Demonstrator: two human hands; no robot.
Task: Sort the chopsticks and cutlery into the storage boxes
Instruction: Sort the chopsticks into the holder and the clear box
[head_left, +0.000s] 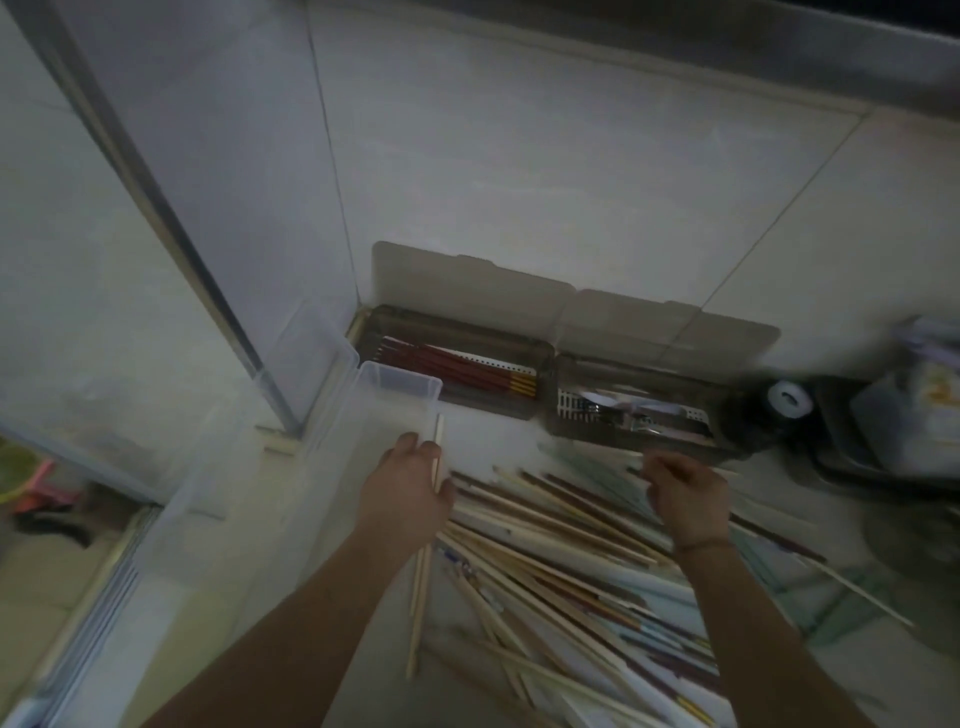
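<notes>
Two bare forearms reach forward from the bottom edge over a pale tiled floor (597, 171). Between and beneath them lies a loose heap of chopsticks (566, 561), mostly pale wood with some dark and coloured ones, fanned out toward the right.

At the heap's left edge the left hand (410, 493) has its fingers curled round a few pale wooden chopsticks (423, 577); their tips stick out past the fingers, and the long ends trail back beside the forearm. This hand sits at the right rim of a clear plastic box (379, 384) that runs along the left of the heap.

Over the far side of the heap the right hand (685, 493) has its fingers curled inward (motion blur hides whether they pinch anything, so I cannot tell). A thin band circles its wrist.

Beyond the hands, two smoky tinted boxes stand side by side, lids raised. One, the left tinted box (452, 374), holds red chopsticks (467, 366) with yellow ends. Its neighbour, the right tinted box (628, 410), holds shiny metal cutlery (623, 415).
</notes>
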